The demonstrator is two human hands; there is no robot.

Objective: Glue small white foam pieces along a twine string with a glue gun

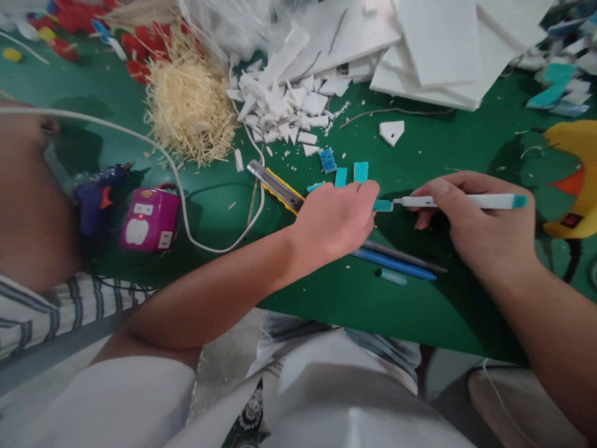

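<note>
My right hand (485, 218) is closed around a white marker (499, 201) with a teal end. The marker's tip points left and meets, or nearly meets, a small teal-coloured foam piece (384, 206). That piece sticks out from the fingertips of my left hand (333, 218), which is closed on it low over the table. Just beyond my left hand lie a teal piece (341, 177), another teal piece (360, 171) and a blue piece (328, 160). A yellow-edged utility knife (277, 186) lies partly under that hand, as do a blue pen (396, 264) and a dark pen (410, 256).
White foam scraps (289, 106) and foam sheets (443, 50) cover the back. Straw-like shreds (191, 106), a magenta power adapter (152, 219) and a blue glue gun (96, 199) are left; a white cable (181, 186) loops across. A yellow tool (576, 186) stands right. Another person's arm (32, 199) is far left.
</note>
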